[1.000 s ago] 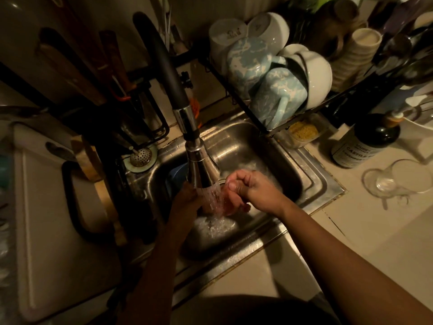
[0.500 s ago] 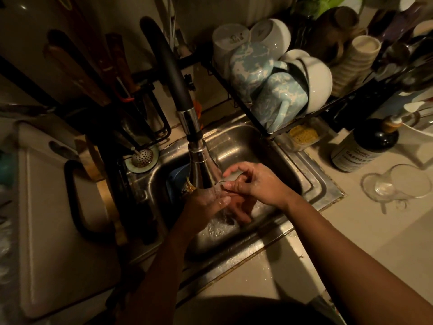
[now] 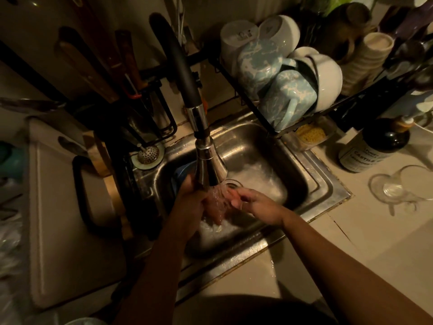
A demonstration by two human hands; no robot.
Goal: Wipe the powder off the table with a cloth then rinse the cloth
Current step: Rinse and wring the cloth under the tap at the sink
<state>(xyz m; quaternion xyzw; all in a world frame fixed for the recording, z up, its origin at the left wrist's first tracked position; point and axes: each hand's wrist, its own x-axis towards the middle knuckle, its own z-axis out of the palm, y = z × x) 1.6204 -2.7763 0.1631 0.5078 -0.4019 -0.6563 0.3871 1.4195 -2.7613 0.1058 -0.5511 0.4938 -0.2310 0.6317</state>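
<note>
A small reddish cloth (image 3: 216, 208) hangs wet under the water that runs from the chrome faucet head (image 3: 209, 165) into the steel sink (image 3: 318, 181). My left hand (image 3: 191, 202) grips the cloth from the left, just below the faucet head. From the right, my right hand (image 3: 256, 204) pinches the cloth's edge with its fingertips. Water splashes on the sink floor beneath both hands. Much of the cloth is hidden by the stream and my fingers.
A dish rack (image 3: 253, 102) with blue mugs and white bowls overhangs the sink's back right. A dark soap bottle (image 3: 372, 146) and an overturned glass (image 3: 398, 186) are on the right counter. A cutting board (image 3: 65, 207) lies left, with a knife holder (image 3: 131, 95) and strainer (image 3: 148, 154) behind.
My hands have shifted against each other around the cloth under the stream. The right hand has dropped lower and its fingers have stretched out toward the cloth. The water keeps running.
</note>
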